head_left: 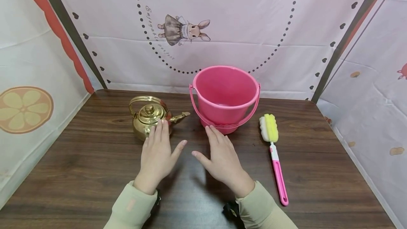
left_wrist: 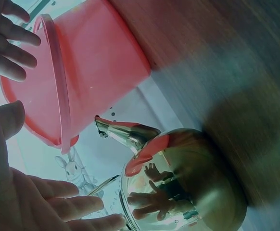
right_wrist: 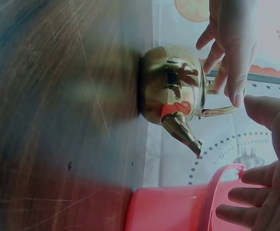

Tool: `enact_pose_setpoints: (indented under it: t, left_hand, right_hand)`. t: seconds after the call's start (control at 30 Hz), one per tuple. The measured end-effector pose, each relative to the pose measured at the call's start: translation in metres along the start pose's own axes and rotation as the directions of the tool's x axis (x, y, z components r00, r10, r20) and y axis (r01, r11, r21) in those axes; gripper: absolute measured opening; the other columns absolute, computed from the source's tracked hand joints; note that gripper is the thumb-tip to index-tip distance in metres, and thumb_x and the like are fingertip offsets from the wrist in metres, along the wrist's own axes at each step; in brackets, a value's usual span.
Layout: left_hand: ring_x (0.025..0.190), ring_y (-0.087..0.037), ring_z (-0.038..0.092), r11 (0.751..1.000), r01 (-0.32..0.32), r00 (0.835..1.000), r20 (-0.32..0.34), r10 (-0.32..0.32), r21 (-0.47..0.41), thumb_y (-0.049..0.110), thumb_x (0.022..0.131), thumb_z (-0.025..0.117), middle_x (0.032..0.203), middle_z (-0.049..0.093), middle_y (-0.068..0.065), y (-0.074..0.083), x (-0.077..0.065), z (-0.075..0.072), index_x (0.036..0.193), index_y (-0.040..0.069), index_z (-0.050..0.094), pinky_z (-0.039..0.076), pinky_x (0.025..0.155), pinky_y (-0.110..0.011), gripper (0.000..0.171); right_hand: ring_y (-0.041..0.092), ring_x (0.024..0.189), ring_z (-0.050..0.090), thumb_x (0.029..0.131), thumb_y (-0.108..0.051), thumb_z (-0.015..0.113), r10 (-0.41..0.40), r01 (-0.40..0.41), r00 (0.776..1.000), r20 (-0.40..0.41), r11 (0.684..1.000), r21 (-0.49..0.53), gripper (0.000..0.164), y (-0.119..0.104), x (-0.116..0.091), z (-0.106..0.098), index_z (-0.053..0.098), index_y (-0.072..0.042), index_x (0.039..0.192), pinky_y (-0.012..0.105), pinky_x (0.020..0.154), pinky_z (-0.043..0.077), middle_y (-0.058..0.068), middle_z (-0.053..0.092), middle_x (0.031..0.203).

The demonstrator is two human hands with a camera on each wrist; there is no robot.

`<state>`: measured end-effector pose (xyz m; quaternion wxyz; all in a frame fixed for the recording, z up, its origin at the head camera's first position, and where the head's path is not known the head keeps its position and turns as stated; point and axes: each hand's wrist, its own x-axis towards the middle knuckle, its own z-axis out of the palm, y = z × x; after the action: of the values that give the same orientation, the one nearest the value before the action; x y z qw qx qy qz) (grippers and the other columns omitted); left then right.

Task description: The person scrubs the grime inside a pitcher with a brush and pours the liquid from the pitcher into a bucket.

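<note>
Beside the bucket (head_left: 219, 116), the kettle (head_left: 147, 120) points its spout (head_left: 180, 117) rightward, left hand (head_left: 159, 154) and right hand (head_left: 222, 158) outstretched, empty.

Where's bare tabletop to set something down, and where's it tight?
Head view: the widest bare patches of tabletop are left of the kettle and left hand, and right of the brush to the table's right edge. Narrower strip between right hand and brush. Crowded: the middle, where the spout points toward the bucket and both hands hover in front.
</note>
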<state>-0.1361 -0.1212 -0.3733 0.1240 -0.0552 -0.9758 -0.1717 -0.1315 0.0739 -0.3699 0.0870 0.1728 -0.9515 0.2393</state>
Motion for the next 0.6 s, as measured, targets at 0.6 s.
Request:
enact_pose_setpoints:
  t: [0.6]
  left_hand:
    - [0.14,-0.047,0.02,0.999,0.018,1.0,-0.013,-0.019,-0.026,0.06,0.093,0.042,0.155,0.017,-0.025,-0.0044,0.0019,-0.0013,0.149,-0.002,0.016,0.028,0.105,-0.065,0.088]
  right_hand:
    - [0.024,0.14,0.033,0.087,-0.055,0.058,-0.017,0.017,1.0,0.006,1.0,0.018,0.08,-0.0033,0.0001,0.0025,0.032,-0.008,0.147,0.05,0.113,0.027,0.011,0.035,0.151]
